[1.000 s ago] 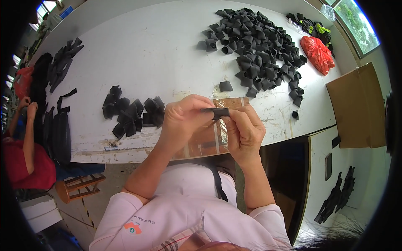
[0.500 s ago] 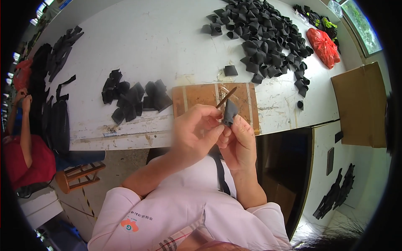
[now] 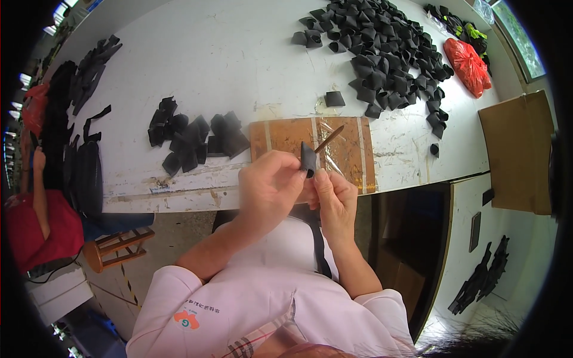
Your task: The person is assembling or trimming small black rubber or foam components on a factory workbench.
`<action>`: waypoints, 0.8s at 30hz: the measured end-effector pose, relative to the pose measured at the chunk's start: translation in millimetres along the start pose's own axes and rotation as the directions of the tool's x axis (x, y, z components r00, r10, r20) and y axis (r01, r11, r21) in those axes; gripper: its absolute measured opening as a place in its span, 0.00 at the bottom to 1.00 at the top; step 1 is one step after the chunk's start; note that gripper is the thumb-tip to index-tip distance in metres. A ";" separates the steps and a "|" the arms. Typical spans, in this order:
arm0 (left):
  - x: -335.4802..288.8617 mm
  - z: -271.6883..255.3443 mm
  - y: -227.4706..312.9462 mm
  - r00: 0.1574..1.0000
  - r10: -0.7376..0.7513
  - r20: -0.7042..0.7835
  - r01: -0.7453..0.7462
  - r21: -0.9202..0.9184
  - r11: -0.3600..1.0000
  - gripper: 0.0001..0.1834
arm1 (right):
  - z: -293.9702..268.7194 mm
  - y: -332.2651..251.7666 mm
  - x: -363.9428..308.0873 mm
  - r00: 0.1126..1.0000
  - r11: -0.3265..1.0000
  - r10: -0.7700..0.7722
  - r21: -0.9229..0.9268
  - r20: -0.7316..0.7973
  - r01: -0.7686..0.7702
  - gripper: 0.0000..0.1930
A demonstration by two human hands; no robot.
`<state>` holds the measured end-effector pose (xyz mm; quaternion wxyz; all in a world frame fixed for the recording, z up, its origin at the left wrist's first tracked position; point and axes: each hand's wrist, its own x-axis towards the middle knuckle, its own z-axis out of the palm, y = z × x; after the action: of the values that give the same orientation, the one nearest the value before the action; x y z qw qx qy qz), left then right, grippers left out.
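My left hand (image 3: pixel 268 188) is closed, its thumb and fingers pinching a small black piece (image 3: pixel 308 158) that looks like folded, tube-shaped sheet material. Close against it on the right, my right hand (image 3: pixel 339 200) is curled with the thumb pressed to the fingers near the piece's lower end; what those fingers grip is hidden. A thin brown pointed stick (image 3: pixel 330 139) slants up to the right from behind the piece. Its lower end is out of sight, so I cannot tell which hand holds it. Below lies a brown board (image 3: pixel 280 134) with tape strips.
A big heap of similar black pieces (image 3: pixel 388 59) covers the far right; a smaller group (image 3: pixel 191 137) lies left of the board. One flat black piece (image 3: pixel 335 99) sits beyond it. Right: red plastic bag (image 3: pixel 467 67), cardboard box (image 3: pixel 516 152). Far left: another person (image 3: pixel 45 224), wooden stool (image 3: pixel 119 247).
The black piece has shifted left, from my right fingertips to my left ones. The stick now shows on the piece's right side instead of its left.
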<state>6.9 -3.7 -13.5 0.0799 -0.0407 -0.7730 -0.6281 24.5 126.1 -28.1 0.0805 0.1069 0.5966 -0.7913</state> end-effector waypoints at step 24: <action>7.7 -39.6 -80.1 0.965 -0.012 -0.263 0.096 0.309 0.946 0.09 | -58.6 -68.9 57.4 0.717 0.786 -0.615 -0.319 -0.327 0.529 0.06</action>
<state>-10.9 -59.3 -81.6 0.1678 0.0762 -0.8482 -0.4965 -44.1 201.4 5.0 -0.2872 0.0725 0.6802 -0.6705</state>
